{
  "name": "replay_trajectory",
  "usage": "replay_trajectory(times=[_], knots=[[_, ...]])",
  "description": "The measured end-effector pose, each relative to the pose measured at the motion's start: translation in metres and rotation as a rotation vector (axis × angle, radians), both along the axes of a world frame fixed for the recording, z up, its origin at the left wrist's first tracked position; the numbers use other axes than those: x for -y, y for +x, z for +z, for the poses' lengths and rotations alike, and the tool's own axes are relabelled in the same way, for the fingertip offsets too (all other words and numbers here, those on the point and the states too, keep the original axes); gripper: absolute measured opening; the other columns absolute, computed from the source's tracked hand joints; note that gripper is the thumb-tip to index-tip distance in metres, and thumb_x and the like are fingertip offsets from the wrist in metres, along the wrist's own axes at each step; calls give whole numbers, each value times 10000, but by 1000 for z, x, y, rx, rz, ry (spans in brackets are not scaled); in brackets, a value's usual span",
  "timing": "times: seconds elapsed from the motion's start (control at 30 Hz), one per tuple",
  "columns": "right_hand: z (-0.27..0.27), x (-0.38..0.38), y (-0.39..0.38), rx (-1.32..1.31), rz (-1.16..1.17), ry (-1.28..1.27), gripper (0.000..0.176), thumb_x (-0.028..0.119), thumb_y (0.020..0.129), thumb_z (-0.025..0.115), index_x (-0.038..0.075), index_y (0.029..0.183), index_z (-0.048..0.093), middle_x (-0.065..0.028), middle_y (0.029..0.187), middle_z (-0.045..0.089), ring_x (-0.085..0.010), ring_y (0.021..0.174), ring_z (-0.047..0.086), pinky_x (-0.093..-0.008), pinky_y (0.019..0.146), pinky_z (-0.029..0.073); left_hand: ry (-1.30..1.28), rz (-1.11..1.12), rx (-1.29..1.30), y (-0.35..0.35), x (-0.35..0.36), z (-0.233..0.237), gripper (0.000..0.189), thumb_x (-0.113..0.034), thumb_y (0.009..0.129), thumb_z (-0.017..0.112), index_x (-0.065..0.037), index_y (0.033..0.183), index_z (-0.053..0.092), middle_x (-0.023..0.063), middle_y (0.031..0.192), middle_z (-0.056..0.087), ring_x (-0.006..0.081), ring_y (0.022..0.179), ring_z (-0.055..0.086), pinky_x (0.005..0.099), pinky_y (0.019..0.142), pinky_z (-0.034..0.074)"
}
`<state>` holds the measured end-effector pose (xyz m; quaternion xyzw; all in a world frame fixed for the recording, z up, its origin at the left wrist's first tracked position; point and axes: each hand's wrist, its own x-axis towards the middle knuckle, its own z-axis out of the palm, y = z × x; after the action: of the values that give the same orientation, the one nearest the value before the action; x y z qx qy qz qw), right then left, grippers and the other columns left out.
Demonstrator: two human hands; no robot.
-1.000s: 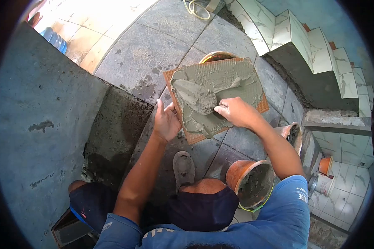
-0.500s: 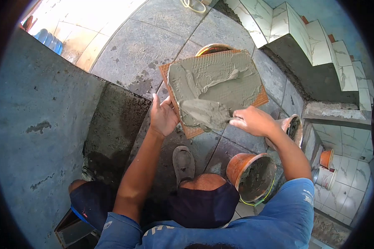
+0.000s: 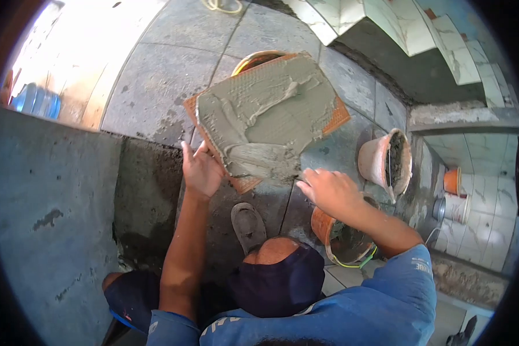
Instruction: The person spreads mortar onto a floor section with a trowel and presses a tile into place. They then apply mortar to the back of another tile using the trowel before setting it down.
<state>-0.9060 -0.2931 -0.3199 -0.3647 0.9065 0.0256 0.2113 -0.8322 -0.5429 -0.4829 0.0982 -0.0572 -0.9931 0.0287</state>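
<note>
My left hand [image 3: 203, 173] holds a tile [image 3: 333, 119] by its near left edge, the thumb sticking up and some fingers hidden under it. The tile's ribbed orange-brown back faces up, tilted, with bare corners showing. Grey mortar [image 3: 277, 98] covers most of it, with a raised ridge across the middle. In my right hand [image 3: 334, 193] is a trowel [image 3: 259, 161], its handle mostly hidden by my fingers. The mortar-coated blade lies against the near edge of the mortar layer.
A bucket [image 3: 249, 61] shows partly behind the tile. An orange bucket [image 3: 322, 228] stands below my right forearm, and a whitish bucket [image 3: 375, 158] with mortar stands to the right. Tiled steps [image 3: 386, 26] rise at upper right. A blue water bottle [image 3: 37, 101] lies at upper left.
The view has shifted, so the tile and both hands sit further left. The trowel has moved slightly toward the tile's near edge. My right forearm now covers part of the orange bucket.
</note>
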Motion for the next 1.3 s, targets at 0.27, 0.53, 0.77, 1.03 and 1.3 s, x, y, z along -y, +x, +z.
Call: replay_trajectory(times=[0.27, 0.53, 0.77, 1.03, 1.3], knots=[[-18, -8, -45, -114, -233, 12, 273, 321, 921, 537, 51, 884, 560, -188, 789, 637, -387, 790, 652, -493, 676, 525, -52, 15, 45, 1, 1, -8, 840, -654, 931, 239, 55, 1366, 359, 184, 1370, 463, 341, 1263, 440, 483, 1058, 332], [-33, -73, -92, -54, -523, -51, 380, 352, 940, 507, -19, 886, 572, -268, 819, 627, -474, 874, 587, -527, 741, 459, -27, 4, 52, 1, 0, 1, 793, -634, 943, 224, 9, 1391, 349, 169, 1413, 422, 352, 1285, 413, 508, 1068, 313], [-40, -123, -101, 107, -629, -142, 394, 349, 916, 536, -38, 875, 602, -277, 861, 618, -441, 862, 601, -471, 746, 461, -71, 45, 29, -1, -1, -23, 534, -416, 1022, 248, -45, 1389, 359, 137, 1403, 432, 315, 1284, 422, 504, 1057, 342], [-34, -204, -91, 7, -723, -147, 378, 330, 910, 545, -41, 871, 605, -266, 845, 614, -429, 826, 599, -450, 709, 456, -205, -14, 69, -3, -4, -14, 470, -339, 1029, 265, -71, 1413, 301, 118, 1423, 399, 300, 1287, 421, 500, 1054, 352], [-35, -160, -139, 22, -561, -172, 410, 368, 905, 549, -37, 874, 611, -257, 867, 624, -424, 860, 599, -439, 734, 462, -219, -20, 118, -4, -9, -8, 486, -362, 1026, 269, -67, 1411, 306, 125, 1420, 403, 308, 1284, 424, 502, 1050, 356]])
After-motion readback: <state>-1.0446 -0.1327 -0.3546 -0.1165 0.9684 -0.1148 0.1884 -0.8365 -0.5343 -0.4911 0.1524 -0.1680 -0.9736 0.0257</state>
